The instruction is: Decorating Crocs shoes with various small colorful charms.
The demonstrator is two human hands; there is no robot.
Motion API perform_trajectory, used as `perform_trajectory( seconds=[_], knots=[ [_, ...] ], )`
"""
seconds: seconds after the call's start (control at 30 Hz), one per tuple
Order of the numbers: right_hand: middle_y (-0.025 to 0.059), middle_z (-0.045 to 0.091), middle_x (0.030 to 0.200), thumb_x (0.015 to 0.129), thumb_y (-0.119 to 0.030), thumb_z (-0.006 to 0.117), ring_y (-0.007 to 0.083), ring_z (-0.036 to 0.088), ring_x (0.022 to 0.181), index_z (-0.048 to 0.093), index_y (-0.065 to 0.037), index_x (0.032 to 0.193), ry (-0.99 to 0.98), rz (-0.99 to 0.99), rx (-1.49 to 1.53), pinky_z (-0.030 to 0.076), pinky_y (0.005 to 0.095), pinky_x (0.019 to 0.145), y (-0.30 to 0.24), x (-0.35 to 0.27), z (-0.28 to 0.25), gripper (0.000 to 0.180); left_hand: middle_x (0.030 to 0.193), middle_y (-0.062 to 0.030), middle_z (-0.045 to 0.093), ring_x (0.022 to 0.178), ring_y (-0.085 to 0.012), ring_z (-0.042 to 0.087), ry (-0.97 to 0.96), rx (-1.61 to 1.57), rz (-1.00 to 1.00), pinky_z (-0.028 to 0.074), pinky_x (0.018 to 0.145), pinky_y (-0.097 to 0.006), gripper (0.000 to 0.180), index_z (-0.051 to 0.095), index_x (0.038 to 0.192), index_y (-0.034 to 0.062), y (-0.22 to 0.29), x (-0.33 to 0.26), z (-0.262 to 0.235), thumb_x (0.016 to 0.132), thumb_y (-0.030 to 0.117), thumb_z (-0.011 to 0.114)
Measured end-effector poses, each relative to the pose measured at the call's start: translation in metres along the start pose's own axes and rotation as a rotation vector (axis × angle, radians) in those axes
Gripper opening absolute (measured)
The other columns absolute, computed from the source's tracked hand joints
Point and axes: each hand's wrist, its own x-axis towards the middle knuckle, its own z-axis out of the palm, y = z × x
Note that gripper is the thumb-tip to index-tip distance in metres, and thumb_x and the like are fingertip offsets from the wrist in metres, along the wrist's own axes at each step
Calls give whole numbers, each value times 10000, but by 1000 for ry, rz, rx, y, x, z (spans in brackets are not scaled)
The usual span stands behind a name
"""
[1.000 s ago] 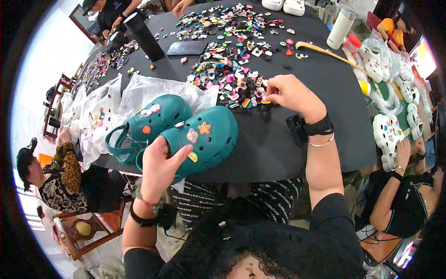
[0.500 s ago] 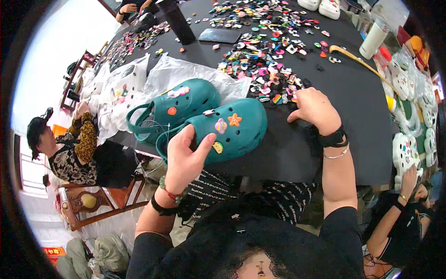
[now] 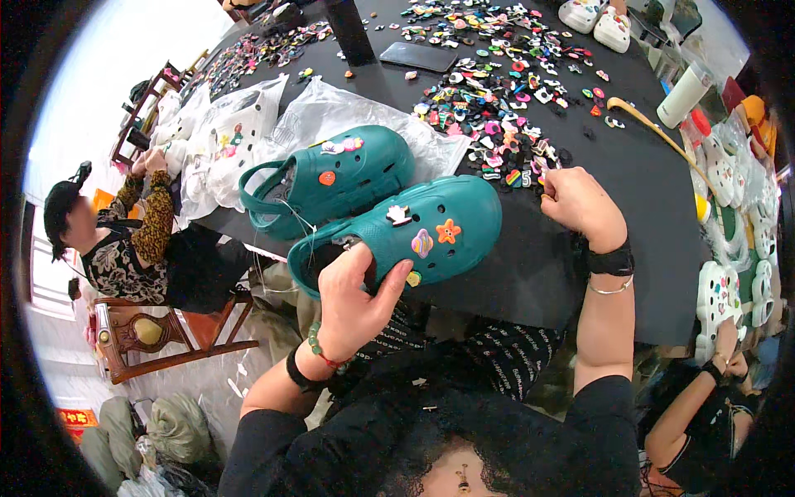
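My left hand grips a teal foam clog by its opening, fingers inside and thumb on the side. An orange starfish charm, a purple-and-yellow planet charm, a white charm and a yellowish one sit in its holes. Behind it lies the matching teal clog, with an orange charm and a unicorn-like charm; a thin tie seems to join the two at the heels. My right hand is closed at the near edge of a heap of shoe charms; its fingertips are hidden.
Clear plastic bags, some with white clogs, lie left. Beyond are a phone and a dark cylinder. A wooden stick, a pale bottle and white clogs are right. People sit at both sides.
My right hand's fingers have curled in beside the charm heap. The held clog has turned slightly, showing more of its white charm. The whole view has shifted a little.
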Motion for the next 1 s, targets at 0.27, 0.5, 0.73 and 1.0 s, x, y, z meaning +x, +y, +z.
perform_trajectory(
  seconds=[0.27,0.5,0.73,1.0],
  knots=[
    [201,674,772,843,-129,653,328,680,713,664,23,826,31,-69,196,541,416,667,10,-7,-17,153,746,-149,620,602,-298,592,-6,55,71,452,566,-348,228,653,992,-2,5,-1,-2,813,102,748],
    [69,701,856,971,-127,572,109,665,713,645,5,1042,-178,-90,955,529,243,629,14,4,-21,167,674,-133,554,546,-259,524,10,-11,10,404,530,-340,188,624,895,-13,-6,-4,1,812,103,747],
    [108,722,947,995,-193,563,131,698,726,610,-9,1119,-291,-39,1314,540,232,621,3,5,-16,227,650,-128,525,533,-263,508,15,37,28,388,520,-344,210,592,840,-11,-3,0,2,809,119,754],
    [88,719,916,965,-202,617,112,675,702,617,-23,1079,-309,-62,1336,521,223,619,-7,10,-11,211,661,-138,540,544,-289,521,18,37,24,399,526,-351,194,614,869,-3,1,-1,-1,800,110,755]
  ],
)
